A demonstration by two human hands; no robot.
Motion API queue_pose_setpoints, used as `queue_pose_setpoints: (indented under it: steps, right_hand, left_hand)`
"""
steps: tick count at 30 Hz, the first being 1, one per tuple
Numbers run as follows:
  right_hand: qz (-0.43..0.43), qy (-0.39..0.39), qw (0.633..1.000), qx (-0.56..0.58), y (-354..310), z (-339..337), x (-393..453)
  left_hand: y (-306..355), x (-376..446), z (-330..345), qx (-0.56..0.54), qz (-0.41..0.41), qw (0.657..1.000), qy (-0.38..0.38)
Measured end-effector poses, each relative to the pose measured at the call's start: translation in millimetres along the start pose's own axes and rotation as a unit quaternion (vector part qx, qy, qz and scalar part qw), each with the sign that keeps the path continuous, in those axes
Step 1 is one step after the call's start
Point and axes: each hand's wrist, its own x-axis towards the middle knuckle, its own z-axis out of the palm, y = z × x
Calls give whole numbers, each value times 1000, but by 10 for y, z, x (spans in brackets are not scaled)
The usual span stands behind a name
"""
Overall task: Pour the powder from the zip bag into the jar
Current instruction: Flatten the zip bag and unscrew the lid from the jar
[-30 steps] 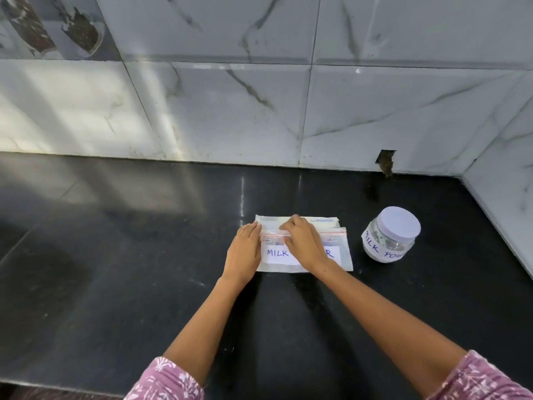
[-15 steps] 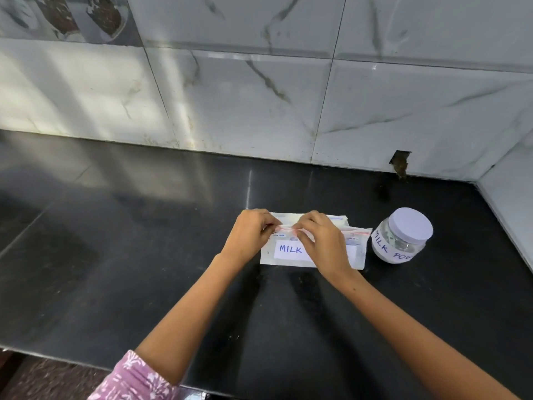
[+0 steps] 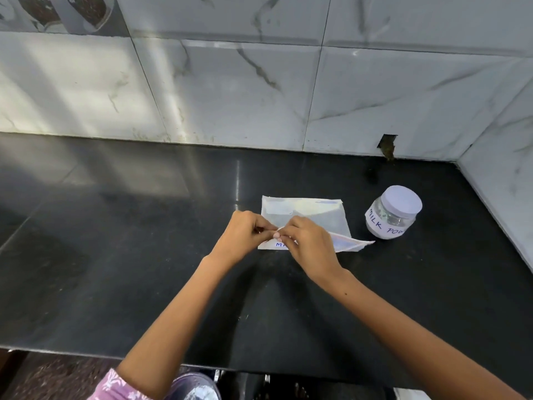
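Both hands at the top seam of the bag [image 3: 323,217] — left hand [image 3: 242,235] and right hand [image 3: 310,246] meeting fingertip to fingertip, each grip closed in a pinch on one lip of the zip edge near its left end. Bag lying flat on the black table [image 3: 144,269], long axis running left to right, the seam side raised toward the hands and its right corner lifted free, pointing at the jar [image 3: 392,213]. Jar upright just right of the bag, not touching it, nearer the right hand; white lid [image 3: 402,201] on, so nothing pourable yet. Judging from the pinch, the step in hand looks like parting the zip: lips to be pulled apart across the seam, then worked along it rightward. Bag of thin clear film, limp and crinkled, with a white paper label partly hidden under the hands — soft enough to sag and spill once open. Powder inside too pale to make out. Jar of clear smooth plastic or glass, round and squat, with a handwritten paper label. Table polished, dark, reflective; wall [image 3: 259,96] behind of glossy veined marble tile.
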Motion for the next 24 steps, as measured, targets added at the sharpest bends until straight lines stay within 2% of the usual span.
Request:
queue_pose_setpoints:
  steps: [5, 9, 12, 16, 21, 24]
  right_hand:
    - [28, -23, 999, -11, -50, 75, -286]
    - [14, -38, 999, -30, -101, 103, -520]
    - [24, -43, 997, -61, -89, 109, -666]
    - [73, 23, 993, -86, 6, 105, -875]
    - [186, 71, 964, -177, 322, -7, -1117]
    - [213, 78, 949, -221, 432, -32, -1220]
  left_hand:
    - [-91, -157, 43, -73, -69, 993, -63]
    - [-47, -285, 168, -69, -105, 991, -54]
    - [31, -447, 339, -17, -69, 997, -23]
    - [40, -670, 561, 85, -5, 996, -20]
    - [-28, -856, 707, 134, 9, 991, -5]
    - [-24, -915, 765, 144, 16, 990, 3]
